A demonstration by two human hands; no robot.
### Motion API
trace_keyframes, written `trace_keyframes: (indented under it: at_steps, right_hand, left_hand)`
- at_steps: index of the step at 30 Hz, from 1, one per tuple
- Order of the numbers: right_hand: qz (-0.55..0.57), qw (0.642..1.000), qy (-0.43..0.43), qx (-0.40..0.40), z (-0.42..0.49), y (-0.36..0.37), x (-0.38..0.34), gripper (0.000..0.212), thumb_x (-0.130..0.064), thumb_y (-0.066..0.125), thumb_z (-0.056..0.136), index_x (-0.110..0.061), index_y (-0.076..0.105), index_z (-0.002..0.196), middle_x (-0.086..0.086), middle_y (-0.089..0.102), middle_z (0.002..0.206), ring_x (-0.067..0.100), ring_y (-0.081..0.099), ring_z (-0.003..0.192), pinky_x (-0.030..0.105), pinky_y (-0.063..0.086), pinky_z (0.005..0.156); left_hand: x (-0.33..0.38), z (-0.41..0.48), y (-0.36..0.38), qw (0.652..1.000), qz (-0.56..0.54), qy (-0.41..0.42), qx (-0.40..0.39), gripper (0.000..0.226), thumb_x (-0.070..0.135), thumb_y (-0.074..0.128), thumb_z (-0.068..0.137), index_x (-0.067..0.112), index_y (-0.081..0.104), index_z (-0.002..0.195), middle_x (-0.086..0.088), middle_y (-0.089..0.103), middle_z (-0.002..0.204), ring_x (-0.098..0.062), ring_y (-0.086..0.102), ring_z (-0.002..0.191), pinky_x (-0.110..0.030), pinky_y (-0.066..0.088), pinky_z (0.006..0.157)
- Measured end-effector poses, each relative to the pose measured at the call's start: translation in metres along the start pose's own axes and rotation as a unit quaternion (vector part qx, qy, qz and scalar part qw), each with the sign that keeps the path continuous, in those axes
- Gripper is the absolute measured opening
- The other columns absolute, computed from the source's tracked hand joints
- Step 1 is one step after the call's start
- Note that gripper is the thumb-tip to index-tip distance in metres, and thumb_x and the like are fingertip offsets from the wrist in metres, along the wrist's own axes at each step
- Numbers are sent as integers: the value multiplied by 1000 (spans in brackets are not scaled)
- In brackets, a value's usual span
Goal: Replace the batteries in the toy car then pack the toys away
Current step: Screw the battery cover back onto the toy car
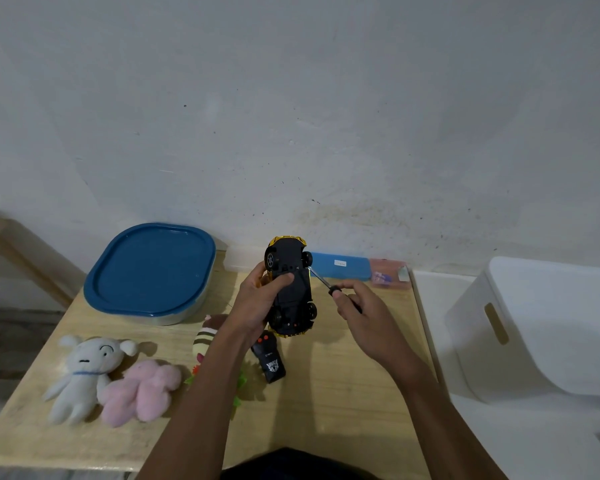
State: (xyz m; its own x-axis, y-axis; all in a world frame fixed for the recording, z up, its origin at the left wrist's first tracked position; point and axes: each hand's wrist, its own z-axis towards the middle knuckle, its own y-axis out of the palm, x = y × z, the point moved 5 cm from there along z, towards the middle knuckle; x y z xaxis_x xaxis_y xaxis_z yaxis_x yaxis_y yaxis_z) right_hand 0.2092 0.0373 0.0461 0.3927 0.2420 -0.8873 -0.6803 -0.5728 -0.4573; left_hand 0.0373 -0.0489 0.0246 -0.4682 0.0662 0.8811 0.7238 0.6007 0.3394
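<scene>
I see one wooden table (343, 393) with one white storage bin (534, 327) to its right. One blue-lidded container (149, 268) sits at the back left. Two plush toys lie in front of it: one white (84, 372), one pink (141, 393). My left hand (260, 303) clamps the one toy car (291, 289) above the table, underside up. My right hand (357, 310) pinches one screwdriver (323, 282), its tip at the car. One black remote (269, 358) carries writing I cannot read.

- Our left hand (257, 299) is raised, fingers curled closed in a grip, thumb on top.
- Our right hand (357, 306) pinches shut, wrist angled inward.
</scene>
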Motion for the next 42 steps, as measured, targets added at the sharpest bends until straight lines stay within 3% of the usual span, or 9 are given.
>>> trace_keyframes:
  at_steps: [9,15,19,25,29,32,36,39,42]
  right_hand:
    - [-97,995,-5,5,2,9,-4,13,-46,46,98,-37,55,101,2,62,70,7,46,52,32,41,57]
    - [-120,993,-13,2,2,6,-8,14,-45,45,98,-37,55,103,-1,61,69,5,46,52,29,39,56]
    - [-154,988,-12,0,3,0,-13,14,-47,47,97,-38,56,101,-7,61,69,5,50,56,29,40,57]
    - [-262,964,-11,-28,10,-17,-32,23,-53,47,95,-41,61,110,-20,60,88,5,60,84,25,46,67]
    - [-313,948,-5,-58,15,-21,-41,21,-48,53,92,-37,53,110,-17,62,89,7,61,80,25,48,67]
    - [-320,944,1,-84,18,-22,-44,20,-37,59,89,-29,46,102,-10,63,93,12,61,78,33,52,71]
    - [-304,948,0,-92,24,-27,-50,10,-30,64,87,-29,56,91,-10,65,92,10,61,80,36,53,75]
    - [-257,963,-9,-79,26,-29,-56,6,-27,70,85,-29,64,88,-11,67,91,10,63,83,32,52,74]
    - [-248,965,-11,-86,30,-31,-62,9,-34,70,86,-25,70,88,-6,67,87,9,61,78,21,44,61]
  left_hand:
    - [-1,-1,2,1000,11,4,-6,28,10,68,88,25,66,111,-16,69,115,-34,68,104,-49,56,92]
    - [-2,0,2,1000,16,3,-7,29,11,69,88,25,66,113,-16,69,116,-33,68,104,-51,55,93]
    - [-2,0,0,999,36,5,-4,30,14,71,86,28,67,112,-14,69,114,-32,68,104,-49,55,94]
    - [-1,-2,-3,997,72,9,-10,27,12,71,87,28,67,109,-10,71,106,-29,69,100,-37,57,82]
    - [0,-3,-4,996,86,17,-15,27,13,71,87,31,68,107,-8,72,104,-27,69,100,-38,57,85]
    - [3,-1,-6,995,98,27,-12,27,13,71,86,32,68,106,-5,73,102,-24,70,99,-38,57,87]
    - [2,-1,-7,991,127,33,-20,30,14,72,86,30,67,111,-1,74,104,-20,70,99,-35,57,87]
    - [4,-1,-8,990,134,41,-16,29,15,72,86,33,68,108,2,74,102,-17,71,97,-32,56,84]
    - [6,-1,-9,990,131,46,-14,30,15,72,85,34,68,108,1,74,103,-17,71,97,-32,56,84]
